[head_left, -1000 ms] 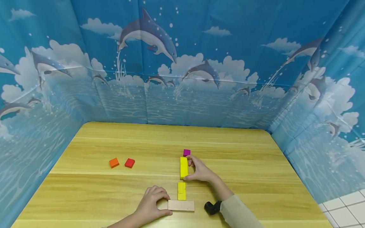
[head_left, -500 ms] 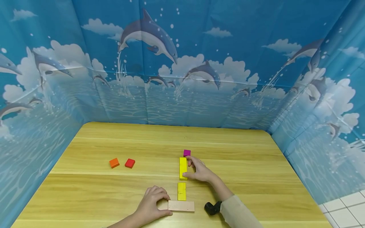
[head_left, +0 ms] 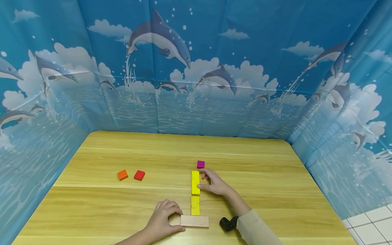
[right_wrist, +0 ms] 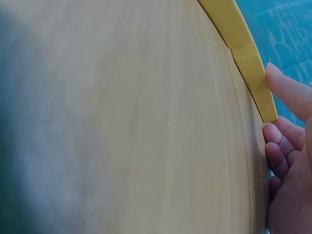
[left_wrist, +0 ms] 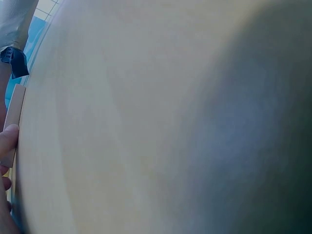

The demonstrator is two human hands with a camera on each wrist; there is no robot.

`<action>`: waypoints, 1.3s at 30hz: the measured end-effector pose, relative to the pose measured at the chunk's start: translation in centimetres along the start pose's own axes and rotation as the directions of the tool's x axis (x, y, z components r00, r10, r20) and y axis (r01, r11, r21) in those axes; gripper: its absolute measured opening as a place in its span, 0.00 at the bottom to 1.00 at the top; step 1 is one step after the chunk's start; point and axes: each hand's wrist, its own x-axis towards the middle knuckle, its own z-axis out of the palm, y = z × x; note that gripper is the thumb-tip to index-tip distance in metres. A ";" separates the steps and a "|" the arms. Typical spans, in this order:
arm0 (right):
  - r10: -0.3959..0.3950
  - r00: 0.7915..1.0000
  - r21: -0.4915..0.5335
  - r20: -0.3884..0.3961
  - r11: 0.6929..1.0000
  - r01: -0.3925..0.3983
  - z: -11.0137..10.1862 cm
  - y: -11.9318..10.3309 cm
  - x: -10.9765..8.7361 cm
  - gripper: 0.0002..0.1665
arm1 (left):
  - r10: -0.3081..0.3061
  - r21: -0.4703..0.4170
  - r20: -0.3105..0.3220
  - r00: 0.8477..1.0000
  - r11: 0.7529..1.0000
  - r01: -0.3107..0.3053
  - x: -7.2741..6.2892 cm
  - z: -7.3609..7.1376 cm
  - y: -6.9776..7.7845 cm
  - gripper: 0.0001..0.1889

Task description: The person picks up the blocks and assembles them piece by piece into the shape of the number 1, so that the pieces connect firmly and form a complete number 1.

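Observation:
In the head view a plain wooden block point(head_left: 194, 221) lies crosswise near the table's front. My left hand point(head_left: 163, 219) holds its left end between thumb and fingers; the left wrist view shows the thumb point(left_wrist: 9, 134) against the block. Behind it, a yellow block point(head_left: 195, 206) points away from me, its near end meeting the wooden one. A longer yellow block point(head_left: 195, 180) continues that line, end to end with the first. My right hand point(head_left: 215, 183) grips this longer block, the thumb on its right side and a fingertip at its far end.
Just beyond the yellow blocks sits a small purple block point(head_left: 200, 164). An orange block point(head_left: 123, 175) and a red block point(head_left: 139, 175) lie to the left. A black elbow-shaped piece point(head_left: 228, 223) is beside the right sleeve. A dolphin-print curtain point(head_left: 199, 112) surrounds the table.
My right hand has slid the longer yellow block toward me and slightly left, closing the gap to the other yellow block. The left hand and wooden block have stayed put.

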 end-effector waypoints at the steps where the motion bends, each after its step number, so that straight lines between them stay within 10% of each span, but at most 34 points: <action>1: -0.001 1.000 -0.003 -0.001 1.000 0.001 0.0 0.0 0.0 0.33 | 0.001 0.001 -0.001 1.000 1.000 -0.001 0.0 0.0 0.0 0.18; 39: -0.010 1.000 -0.052 0.006 0.999 0.010 0.1 0.2 0.0 0.34 | 0.018 -0.005 -0.020 1.000 1.000 -0.018 0.0 0.1 -0.1 0.18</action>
